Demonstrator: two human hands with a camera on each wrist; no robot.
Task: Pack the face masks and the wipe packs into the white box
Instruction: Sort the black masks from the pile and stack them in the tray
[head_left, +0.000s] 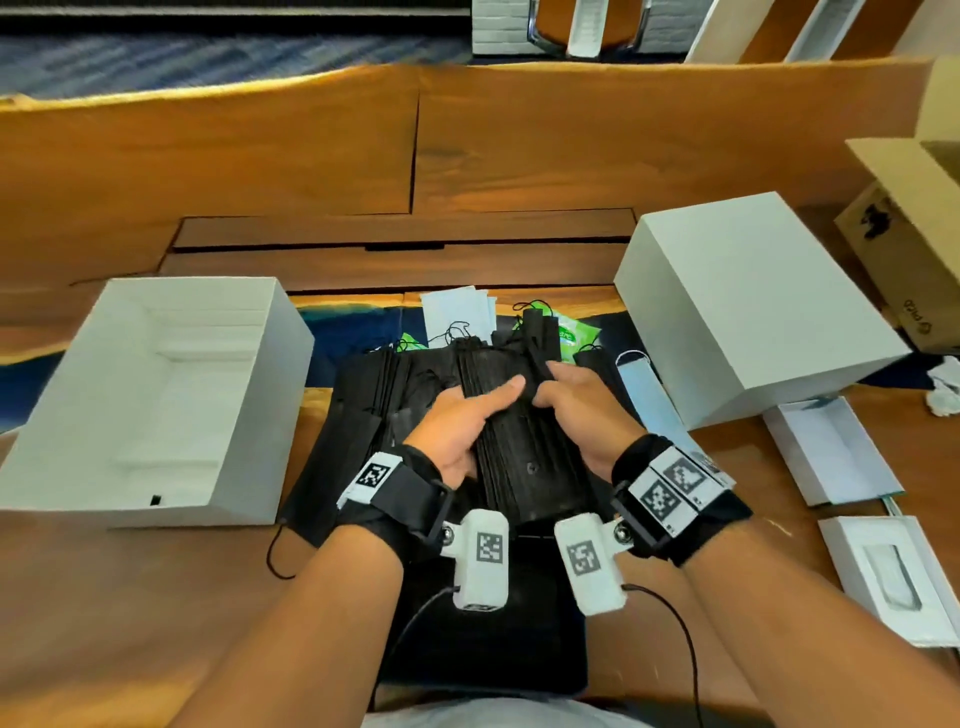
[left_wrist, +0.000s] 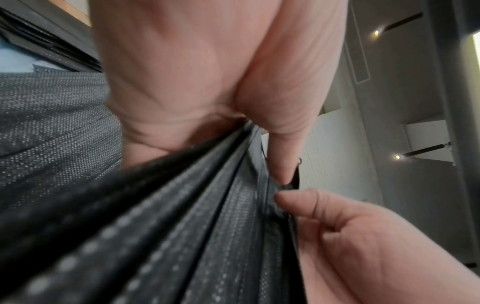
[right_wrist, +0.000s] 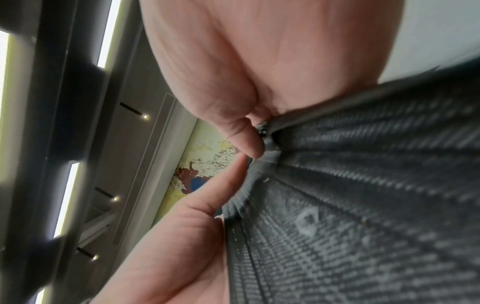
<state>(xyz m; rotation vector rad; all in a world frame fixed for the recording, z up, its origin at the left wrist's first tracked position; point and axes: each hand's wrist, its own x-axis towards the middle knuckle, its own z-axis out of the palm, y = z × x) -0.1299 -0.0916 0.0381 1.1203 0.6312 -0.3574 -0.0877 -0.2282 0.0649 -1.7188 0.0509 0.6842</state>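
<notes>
A thick stack of black face masks (head_left: 524, 457) is held upright between both hands at the table's middle. My left hand (head_left: 462, 421) grips its left side, thumb laid across the top edge. My right hand (head_left: 576, 410) grips the right side, fingers curled over the far end. The wrist views show the pleated black masks (left_wrist: 182, 236) (right_wrist: 363, 205) clamped between palms and thumbs. More black masks (head_left: 363, 410) lie spread beneath. Green wipe packs (head_left: 571, 332) and light blue masks (head_left: 457, 312) lie just beyond. The open white box (head_left: 218, 488) stands at the left.
A white box lid (head_left: 753, 306) stands at the right. Beyond it sits a brown cardboard carton (head_left: 914, 228). Small white boxes (head_left: 831, 452) (head_left: 893, 577) lie at the right edge. A loose blue mask (head_left: 644, 379) lies beside the lid. A dark tablet-like slab (head_left: 483, 649) lies near me.
</notes>
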